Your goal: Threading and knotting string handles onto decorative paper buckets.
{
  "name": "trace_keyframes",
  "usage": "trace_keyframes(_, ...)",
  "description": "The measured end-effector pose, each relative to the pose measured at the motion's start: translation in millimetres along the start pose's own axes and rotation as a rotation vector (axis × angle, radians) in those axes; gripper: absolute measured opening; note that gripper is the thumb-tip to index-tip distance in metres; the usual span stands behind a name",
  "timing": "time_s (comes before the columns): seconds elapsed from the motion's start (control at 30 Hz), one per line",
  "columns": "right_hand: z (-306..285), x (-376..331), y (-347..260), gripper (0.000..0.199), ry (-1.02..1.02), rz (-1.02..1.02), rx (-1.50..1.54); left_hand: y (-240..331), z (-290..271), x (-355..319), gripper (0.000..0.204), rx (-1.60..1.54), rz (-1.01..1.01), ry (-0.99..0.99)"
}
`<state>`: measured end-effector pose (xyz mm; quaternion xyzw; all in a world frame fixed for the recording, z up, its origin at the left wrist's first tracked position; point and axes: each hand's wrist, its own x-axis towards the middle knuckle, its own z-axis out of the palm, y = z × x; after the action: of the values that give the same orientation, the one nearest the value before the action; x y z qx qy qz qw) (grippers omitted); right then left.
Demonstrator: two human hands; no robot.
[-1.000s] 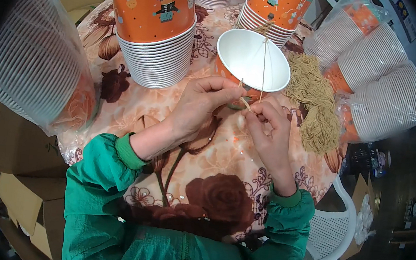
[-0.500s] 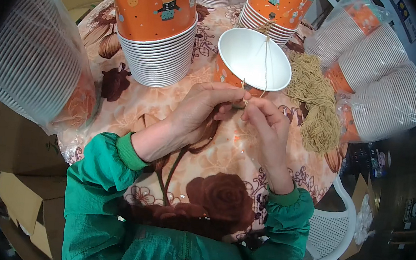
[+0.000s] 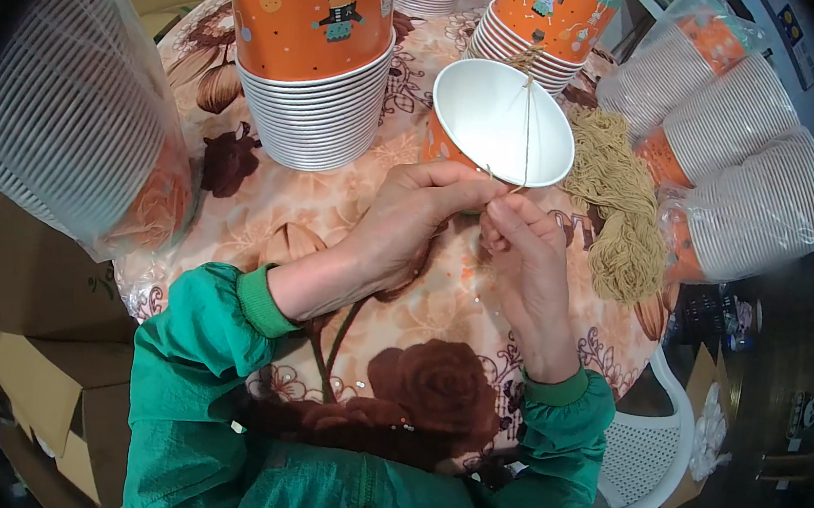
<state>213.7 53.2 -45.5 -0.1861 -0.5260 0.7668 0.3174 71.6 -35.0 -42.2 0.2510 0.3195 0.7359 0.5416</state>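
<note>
Since the earlier pictures the two hands have drawn closer together at the near rim of the open paper cup (image 3: 503, 121), and the left thumb has come up against the right fingertips; the cup itself lies where it lay.

The cup rests tilted on the desk (image 3: 264, 211), its white inside turned up toward the person, so that the mouth and rim are easy to reach. A thin tan string (image 3: 527, 128) runs straight across the mouth from the far rim to the near rim, taut, which suggests it is fixed at the far side and pulled from the near one. The left hand (image 3: 410, 225) is closed in a pinch at the near rim, on the string's end as far as can be seen, and steadies the cup's edge. The right hand (image 3: 524, 256) is also narrowed to a fingertip pinch just below the rim, touching the left thumb; whether it grips the string itself is hidden by the fingers.

A bundle of the same tan string (image 3: 622, 206) lies just right of the cup, within easy reach of the right hand. Tall stacks of orange cups (image 3: 313, 59) stand behind, and bagged stacks (image 3: 730, 158) lie to the right.
</note>
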Motion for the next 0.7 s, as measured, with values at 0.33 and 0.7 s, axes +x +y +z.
trace_keyframes(0.33, 5.9, 0.5, -11.3, 0.009, 0.024, 0.048, -0.055, 7.8, 0.5, -0.1, 0.015, 0.078, 0.087, -0.065)
trace_keyframes(0.7, 10.0, -3.5, -13.8, 0.019, -0.001, 0.026, -0.1, 9.8, 3.0, -0.3, 0.015, 0.129, 0.048, -0.077)
